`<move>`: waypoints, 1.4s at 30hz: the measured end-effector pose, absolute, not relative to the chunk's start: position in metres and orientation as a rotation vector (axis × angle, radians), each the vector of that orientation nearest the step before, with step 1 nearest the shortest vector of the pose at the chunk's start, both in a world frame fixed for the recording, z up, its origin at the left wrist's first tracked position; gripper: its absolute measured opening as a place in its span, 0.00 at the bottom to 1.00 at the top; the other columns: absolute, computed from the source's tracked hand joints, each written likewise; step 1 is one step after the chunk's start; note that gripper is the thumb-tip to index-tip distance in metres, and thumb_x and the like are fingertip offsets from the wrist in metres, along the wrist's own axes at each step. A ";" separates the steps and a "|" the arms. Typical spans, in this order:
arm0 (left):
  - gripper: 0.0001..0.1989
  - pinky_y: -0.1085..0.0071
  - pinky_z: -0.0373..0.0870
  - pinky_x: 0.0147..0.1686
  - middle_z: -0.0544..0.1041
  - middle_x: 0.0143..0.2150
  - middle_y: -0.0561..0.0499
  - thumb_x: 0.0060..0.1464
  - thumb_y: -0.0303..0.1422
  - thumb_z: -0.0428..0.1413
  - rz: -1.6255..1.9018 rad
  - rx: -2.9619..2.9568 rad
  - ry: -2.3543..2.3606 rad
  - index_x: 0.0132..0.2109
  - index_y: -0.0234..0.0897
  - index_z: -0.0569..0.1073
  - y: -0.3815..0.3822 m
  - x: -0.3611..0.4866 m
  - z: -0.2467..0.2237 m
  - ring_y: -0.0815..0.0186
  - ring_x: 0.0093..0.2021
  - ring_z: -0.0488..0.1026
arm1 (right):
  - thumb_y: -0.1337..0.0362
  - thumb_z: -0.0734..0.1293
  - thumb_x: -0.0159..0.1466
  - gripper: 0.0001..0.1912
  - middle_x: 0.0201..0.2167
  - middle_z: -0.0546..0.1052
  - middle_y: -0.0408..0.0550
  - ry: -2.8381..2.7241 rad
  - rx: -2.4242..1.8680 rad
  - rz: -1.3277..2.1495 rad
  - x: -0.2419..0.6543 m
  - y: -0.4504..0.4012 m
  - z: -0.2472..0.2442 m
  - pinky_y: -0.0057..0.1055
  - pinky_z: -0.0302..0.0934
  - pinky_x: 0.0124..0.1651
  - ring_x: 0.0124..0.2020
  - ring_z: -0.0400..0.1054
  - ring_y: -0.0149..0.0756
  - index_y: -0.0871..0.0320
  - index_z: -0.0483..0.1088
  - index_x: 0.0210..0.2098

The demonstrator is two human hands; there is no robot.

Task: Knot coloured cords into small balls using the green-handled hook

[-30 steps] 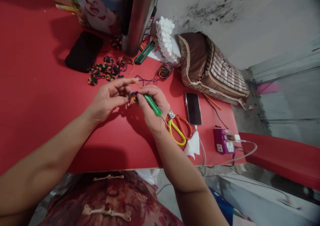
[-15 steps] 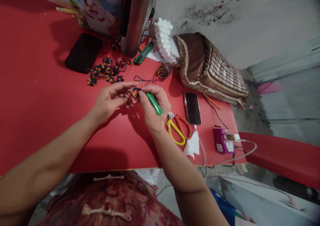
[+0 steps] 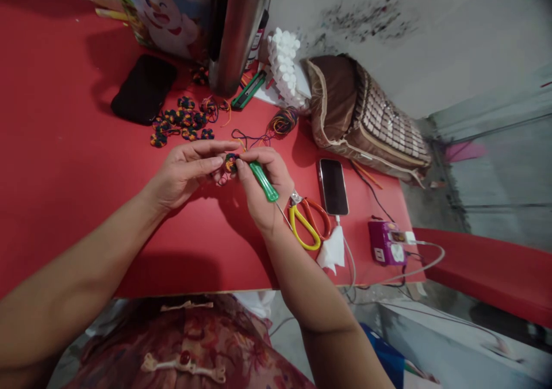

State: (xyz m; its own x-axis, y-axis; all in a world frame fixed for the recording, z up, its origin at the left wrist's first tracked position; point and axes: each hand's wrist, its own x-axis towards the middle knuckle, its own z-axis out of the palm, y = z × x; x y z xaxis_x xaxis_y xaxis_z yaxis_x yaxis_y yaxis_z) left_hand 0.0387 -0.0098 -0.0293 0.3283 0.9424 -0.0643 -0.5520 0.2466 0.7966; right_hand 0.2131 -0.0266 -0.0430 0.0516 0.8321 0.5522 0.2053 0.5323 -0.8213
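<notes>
One small multicoloured crocheted rosette [image 3: 232,162], centre of the clock here, held over the red table [image 3: 69,170]. Pinched at its 3 o'clock edge by thumb and forefinger of the right hand [image 3: 255,195], also closed around a green-handled hook [image 3: 264,183] with its slim shaft toward 5 o'clock. Met from 9 o'clock by the half-open left hand [image 3: 183,173], thumb tip at or just beside the rim; cannot tell whether gripping. Likely a moment of adjusting stitches: pinch lightly to avoid flattening the petals, support from behind with the left fingertips, turn by small rolls of the thumb, and angle the hook's point away from skin. Allow slack from the yarn ball [image 3: 283,122] at 2 o'clock. Match the shape against the similar rosettes [image 3: 184,120] at 10 o'clock. Steer clear of the scissors [image 3: 317,235] at 4 o'clock.
</notes>
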 end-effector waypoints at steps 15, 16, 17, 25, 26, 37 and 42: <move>0.17 0.69 0.83 0.38 0.85 0.35 0.52 0.50 0.30 0.78 1.330 0.970 0.897 0.48 0.42 0.91 -0.016 0.049 -0.037 0.68 0.33 0.80 | 0.60 0.76 0.73 0.05 0.39 0.81 0.41 -1.366 -0.944 0.800 0.204 -0.035 -0.042 0.36 0.79 0.42 0.34 0.81 0.32 0.51 0.79 0.45; 0.16 0.69 0.83 0.39 0.86 0.37 0.52 0.51 0.29 0.78 1.348 1.001 0.923 0.48 0.43 0.91 -0.017 0.050 -0.035 0.67 0.34 0.81 | 0.59 0.76 0.73 0.05 0.39 0.82 0.42 -1.385 -0.971 0.772 0.204 -0.035 -0.042 0.37 0.79 0.42 0.35 0.81 0.33 0.51 0.79 0.45; 0.15 0.69 0.84 0.40 0.86 0.38 0.51 0.52 0.29 0.77 1.361 1.039 0.947 0.48 0.43 0.91 -0.018 0.050 -0.034 0.67 0.36 0.81 | 0.59 0.75 0.73 0.05 0.39 0.82 0.42 -1.401 -0.997 0.750 0.205 -0.035 -0.043 0.38 0.79 0.42 0.35 0.81 0.34 0.51 0.79 0.45; 0.20 0.68 0.84 0.44 0.87 0.45 0.48 0.57 0.26 0.70 1.410 1.209 0.913 0.56 0.43 0.90 -0.029 0.049 -0.029 0.64 0.42 0.81 | 0.56 0.74 0.74 0.05 0.42 0.82 0.44 -1.440 -1.064 0.672 0.207 -0.034 -0.047 0.39 0.79 0.46 0.40 0.81 0.36 0.48 0.78 0.46; 0.20 0.68 0.84 0.45 0.87 0.45 0.48 0.57 0.26 0.71 1.403 1.201 0.934 0.56 0.44 0.90 -0.029 0.050 -0.029 0.64 0.42 0.81 | 0.56 0.74 0.74 0.05 0.42 0.82 0.44 -1.450 -1.064 0.668 0.207 -0.034 -0.047 0.39 0.79 0.47 0.40 0.81 0.36 0.48 0.78 0.46; 0.18 0.68 0.81 0.39 0.83 0.37 0.52 0.52 0.24 0.73 1.294 0.950 0.873 0.50 0.44 0.91 -0.016 0.047 -0.032 0.66 0.35 0.76 | 0.53 0.70 0.78 0.10 0.39 0.79 0.43 -1.366 -0.871 0.808 0.204 -0.036 -0.041 0.35 0.78 0.37 0.30 0.77 0.30 0.50 0.80 0.45; 0.19 0.67 0.82 0.40 0.84 0.37 0.52 0.53 0.24 0.71 1.250 0.895 0.832 0.51 0.46 0.91 -0.017 0.049 -0.034 0.66 0.35 0.77 | 0.54 0.69 0.78 0.09 0.40 0.82 0.42 -1.388 -0.880 0.830 0.202 -0.036 -0.042 0.33 0.80 0.40 0.34 0.81 0.31 0.50 0.78 0.51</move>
State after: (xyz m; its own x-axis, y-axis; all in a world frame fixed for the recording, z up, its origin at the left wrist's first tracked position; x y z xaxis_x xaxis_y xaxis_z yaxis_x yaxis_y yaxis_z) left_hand 0.0492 -0.0166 -0.0336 0.1322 0.9905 -0.0381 -0.4167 0.0904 0.9045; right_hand 0.2025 -0.0363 -0.0423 0.0224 0.8909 0.4536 0.0223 0.4531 -0.8912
